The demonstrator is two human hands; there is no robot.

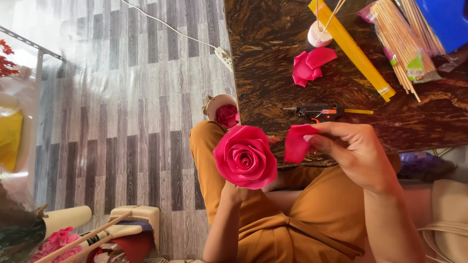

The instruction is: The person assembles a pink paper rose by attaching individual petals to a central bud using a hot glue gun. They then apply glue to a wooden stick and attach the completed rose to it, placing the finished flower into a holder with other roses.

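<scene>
Setting: dark marbled bench (273,53) beside a grey wood-plank floor (126,107), seen from above a seated person in mustard clothing.
Left hand: the left hand (239,191) is closed under the pink paper rose (245,156), mostly hidden behind the bloom; it holds the flower face-up over the lap, though what it grips cannot be seen.
Right hand: the right hand (353,151) pinches a loose pink petal (298,142) between thumb and fingertips, the other fingers curled; the petal sits just beside the rose's right edge, not touching.
On the bench: a black glue gun (319,112) lies near the bench edge; spare pink petals (309,65) lie farther in, with a yellow strip (353,51), a bundle of bamboo skewers (402,41) and a white spool (319,35).
Doing it well: I judge the petal should meet the rose low on the outer ring, overlapping a seam between neighbours, curl facing outward.
Care: probably keep the bloom steady and press only at the petal's base, so the rim stays uncreased.
</scene>
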